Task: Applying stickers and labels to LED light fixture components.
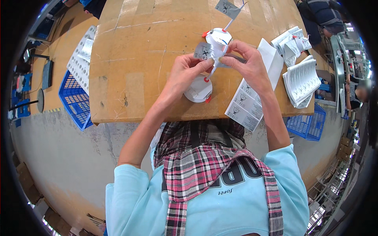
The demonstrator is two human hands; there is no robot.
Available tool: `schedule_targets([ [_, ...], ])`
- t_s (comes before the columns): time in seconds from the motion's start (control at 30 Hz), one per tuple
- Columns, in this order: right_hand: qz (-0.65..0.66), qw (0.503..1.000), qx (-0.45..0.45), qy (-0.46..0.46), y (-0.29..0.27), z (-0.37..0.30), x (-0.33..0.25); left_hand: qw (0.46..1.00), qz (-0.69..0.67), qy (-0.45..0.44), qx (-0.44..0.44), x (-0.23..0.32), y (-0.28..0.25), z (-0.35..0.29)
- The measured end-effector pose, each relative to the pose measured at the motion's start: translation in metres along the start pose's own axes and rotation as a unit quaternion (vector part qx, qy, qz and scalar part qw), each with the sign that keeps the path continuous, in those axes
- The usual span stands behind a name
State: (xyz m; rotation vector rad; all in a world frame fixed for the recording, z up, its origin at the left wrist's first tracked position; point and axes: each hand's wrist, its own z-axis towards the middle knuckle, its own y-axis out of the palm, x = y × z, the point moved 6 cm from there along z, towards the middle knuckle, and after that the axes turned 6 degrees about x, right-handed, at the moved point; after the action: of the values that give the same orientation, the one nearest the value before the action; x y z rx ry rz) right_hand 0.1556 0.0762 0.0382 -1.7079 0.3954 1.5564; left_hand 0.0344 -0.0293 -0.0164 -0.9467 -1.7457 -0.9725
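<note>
My left hand is closed, its thumb and fingers pinching a silver printed label against a white cable. Close beside it, my right hand is pinched on the same cable, fingertips almost touching those of the left. The cable runs down to a round white lamp-like disc with red clips, lying on the table below my hands. Just beyond them lies a second white disc with red clips; its cable carries a silver label flag.
A label sheet lies by my right forearm on the wooden table. Folded leaflets and another wired piece sit at the right edge. Blue crates stand low on both sides, the left one under a perforated white tray.
</note>
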Motion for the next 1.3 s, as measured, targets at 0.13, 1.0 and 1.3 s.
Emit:
schedule_targets([
  [0.13,-0.024,0.999,-0.030,-0.014,0.001,0.001,0.003,1.000,0.002,-0.023,-0.019,0.000,0.000,0.002],
  [1.0,-0.140,0.969,-0.093,-0.181,0.006,0.000,-0.047,0.814,-0.374,-0.101,-0.434,-0.014,0.047,0.053],
  [1.3,-0.188,0.964,-0.003,-0.189,-0.001,-0.007,-0.039,0.909,-0.291,-0.113,-0.277,0.003,0.023,0.041],
])
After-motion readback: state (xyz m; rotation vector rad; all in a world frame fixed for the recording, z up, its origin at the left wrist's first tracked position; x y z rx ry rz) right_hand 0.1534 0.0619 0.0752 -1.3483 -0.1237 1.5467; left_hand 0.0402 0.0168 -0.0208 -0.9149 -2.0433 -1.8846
